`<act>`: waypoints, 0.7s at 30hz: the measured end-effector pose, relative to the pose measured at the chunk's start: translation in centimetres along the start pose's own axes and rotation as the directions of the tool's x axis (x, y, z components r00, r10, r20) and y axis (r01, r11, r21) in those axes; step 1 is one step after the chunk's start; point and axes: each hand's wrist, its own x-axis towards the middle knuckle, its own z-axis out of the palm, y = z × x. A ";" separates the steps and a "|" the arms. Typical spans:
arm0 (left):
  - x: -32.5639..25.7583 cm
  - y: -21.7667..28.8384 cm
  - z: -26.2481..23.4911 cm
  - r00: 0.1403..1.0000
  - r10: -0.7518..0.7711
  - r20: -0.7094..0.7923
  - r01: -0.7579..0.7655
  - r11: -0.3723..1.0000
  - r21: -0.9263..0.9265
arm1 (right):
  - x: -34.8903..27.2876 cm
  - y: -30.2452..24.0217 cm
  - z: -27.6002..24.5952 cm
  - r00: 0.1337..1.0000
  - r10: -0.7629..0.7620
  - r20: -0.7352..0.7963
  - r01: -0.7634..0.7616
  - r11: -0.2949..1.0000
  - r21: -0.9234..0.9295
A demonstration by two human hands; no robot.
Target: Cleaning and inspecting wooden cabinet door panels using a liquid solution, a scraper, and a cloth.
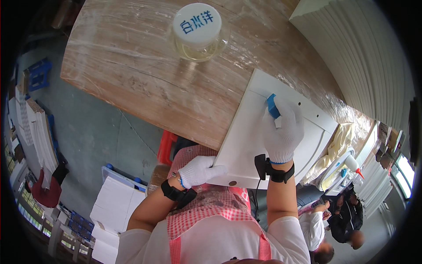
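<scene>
A white panel with a few small round holes lies slanted on the table, its near end jutting over the edge toward my apron. My left hand, in a white knit glove, grips the panel's near left corner, thumb on top and the other fingers partly hidden. On the panel's upper part rests my right hand, also gloved. It is closed round a small blue hand tool, whose far end sticks out past the fingers. A white bit shows at the tool's lower end; its exact kind is unclear.
A clear jar with a white lid stands on the film-wrapped table. White panels are stacked at far right. Nearer right are a cream cloth and a white red-tipped bottle. Other people are at lower right.
</scene>
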 end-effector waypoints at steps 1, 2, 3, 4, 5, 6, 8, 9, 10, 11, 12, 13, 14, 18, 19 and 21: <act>0.0 0.0 0.0 1.000 0.002 0.000 -0.002 1.000 0.004 | 0.0 0.0 -0.1 1.000 0.019 -0.022 -0.020 0.999 -0.025; 0.0 0.1 0.0 1.000 0.019 -0.002 -0.019 1.000 0.017 | 0.0 0.0 -0.1 0.999 0.020 -0.027 -0.021 0.999 -0.026; 0.2 0.1 0.0 0.999 0.037 0.004 -0.038 0.999 0.034 | 0.0 0.0 -0.1 0.999 -0.015 -0.039 0.015 1.000 -0.014; 0.3 0.2 -0.1 0.999 0.041 0.015 -0.042 0.998 0.044 | -0.1 -0.1 0.0 0.997 -0.049 -0.052 0.049 0.999 -0.004; 0.3 0.1 -0.1 1.000 0.030 -0.001 -0.030 0.999 0.043 | 0.0 -0.2 0.2 0.997 -0.042 -0.064 0.041 0.999 -0.017; 0.5 0.3 0.0 1.000 0.024 -0.002 -0.024 0.999 0.047 | 0.1 -0.3 0.3 0.998 -0.035 -0.044 0.036 0.999 0.010; 0.6 0.3 0.3 0.999 0.045 0.011 -0.045 0.999 0.012 | 0.5 0.5 0.3 0.998 -0.016 -0.053 0.018 0.999 0.036; 0.4 0.3 0.4 0.999 0.051 -0.015 -0.052 0.998 -0.038 | 0.4 0.7 0.2 0.997 -0.004 -0.081 0.008 0.999 0.045; 0.3 0.4 0.3 0.998 0.062 0.018 -0.062 0.998 -0.015 | 0.4 0.4 -0.1 0.996 -0.011 -0.088 0.014 0.999 0.033; 0.2 0.6 0.2 0.999 0.032 0.003 -0.032 0.999 -0.001 | 0.5 0.2 -0.4 0.995 -0.018 -0.096 0.020 1.000 0.021; 0.1 0.6 0.3 1.000 -0.001 -0.024 0.001 1.000 0.009 | 0.4 0.0 -0.1 0.993 -0.007 -0.119 0.008 1.000 0.001; 0.1 0.9 0.5 1.000 -0.008 -0.027 0.007 1.000 -0.029 | 0.3 0.0 0.1 0.996 -0.004 -0.093 0.007 1.000 0.023; 0.3 0.8 0.6 1.000 -0.001 0.004 0.001 1.000 -0.003 | 0.0 0.6 -0.2 0.998 -0.001 -0.067 0.004 0.999 0.045; 0.9 0.0 1.0 1.000 -0.019 -0.001 0.019 0.998 -0.052 | -2.9 3.9 -4.6 0.961 0.161 -0.226 -0.146 0.986 0.083; 1.1 0.2 1.3 0.999 -0.010 -0.042 0.003 0.985 -0.173 | -4.3 4.9 -6.8 0.917 0.296 -0.269 -0.253 0.950 0.183; 1.5 -0.1 1.4 0.996 -0.010 -0.085 -0.024 0.923 -0.384 | -8.0 7.9 -11.0 0.806 0.462 -0.370 -0.387 0.884 0.261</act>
